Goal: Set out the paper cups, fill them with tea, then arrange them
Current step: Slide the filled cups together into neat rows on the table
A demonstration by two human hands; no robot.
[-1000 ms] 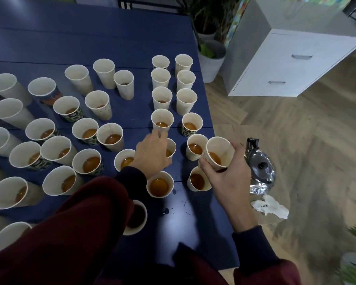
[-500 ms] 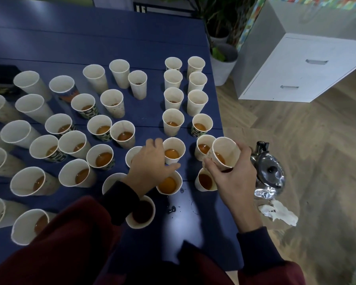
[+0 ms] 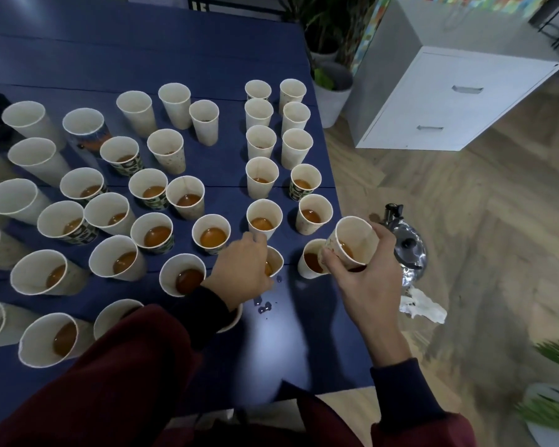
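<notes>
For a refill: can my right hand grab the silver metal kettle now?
Probably not yet: the right hand grips a tilted white paper cup, though nothing blocks the silver metal kettle.

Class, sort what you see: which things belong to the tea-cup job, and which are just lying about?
Job: tilted cup in right hand; near cup gripped by left hand; other cups on table; kettle.
Lying about: tissue, cabinet, plant pot.
</notes>
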